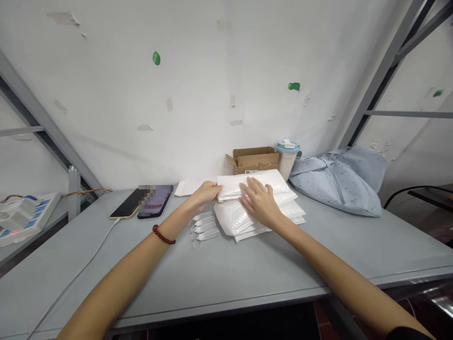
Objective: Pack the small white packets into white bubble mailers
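Note:
A white bubble mailer (230, 183) is pinched at its left end between the thumb and fingers of my left hand (205, 193). My right hand (261, 202) lies with spread fingers on top of the same mailer. Beneath it, several more white bubble mailers (231, 218) sit in an uneven stack on the grey table (170, 278). Just left of the stack, several small white tube-like pieces with thin loops (206, 226) lie in a row, close below my left hand. A dark red bead bracelet circles my left wrist.
Two phones (157, 200) lie at the left, one with a white cable (90, 259). Behind the stack stand an open cardboard box (256, 160) and a lidded cup (287, 160). A light blue patterned cloth bag (339, 182) rests at the right. A power strip (31, 219) is far left.

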A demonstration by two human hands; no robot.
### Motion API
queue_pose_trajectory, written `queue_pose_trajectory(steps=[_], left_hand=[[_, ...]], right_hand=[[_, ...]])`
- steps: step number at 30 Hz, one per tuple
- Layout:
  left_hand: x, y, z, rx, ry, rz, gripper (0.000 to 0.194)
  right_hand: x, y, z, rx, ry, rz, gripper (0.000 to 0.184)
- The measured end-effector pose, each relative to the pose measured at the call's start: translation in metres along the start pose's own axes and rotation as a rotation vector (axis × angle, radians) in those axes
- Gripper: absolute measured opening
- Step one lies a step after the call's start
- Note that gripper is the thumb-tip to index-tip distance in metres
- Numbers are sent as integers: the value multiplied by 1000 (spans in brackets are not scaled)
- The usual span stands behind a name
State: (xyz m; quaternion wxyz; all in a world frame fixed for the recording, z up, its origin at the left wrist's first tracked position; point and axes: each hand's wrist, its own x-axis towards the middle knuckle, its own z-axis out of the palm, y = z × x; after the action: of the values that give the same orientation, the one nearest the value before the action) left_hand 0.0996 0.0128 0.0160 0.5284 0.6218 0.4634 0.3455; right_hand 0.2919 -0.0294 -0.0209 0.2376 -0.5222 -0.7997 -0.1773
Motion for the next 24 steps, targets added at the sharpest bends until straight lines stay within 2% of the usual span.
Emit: queue_pose_trajectory(steps=[3, 6, 9, 11, 13, 17, 24], left_hand=[[9, 3, 7, 5, -24, 56, 12], [20, -1, 5, 238, 63, 78, 19], [31, -11, -16, 502, 224, 85, 28], [38, -21, -38, 620, 322, 76, 32], [42, -31, -61, 749, 365, 78, 35], [45, -50, -90, 938, 297, 91, 37], [46, -58, -93, 1116, 182, 184, 32]], right_hand=[[0, 0, 0, 3, -3, 25, 42], [1, 2, 1, 37, -35, 29, 42], [1, 4, 3, 76, -36, 16, 43], [2, 5, 4, 86, -24, 8, 43], [1, 4, 5, 86, -20, 6, 43], [0, 3, 4, 80, -12, 4, 43], [-1, 2, 4, 59, -21, 3, 43]])
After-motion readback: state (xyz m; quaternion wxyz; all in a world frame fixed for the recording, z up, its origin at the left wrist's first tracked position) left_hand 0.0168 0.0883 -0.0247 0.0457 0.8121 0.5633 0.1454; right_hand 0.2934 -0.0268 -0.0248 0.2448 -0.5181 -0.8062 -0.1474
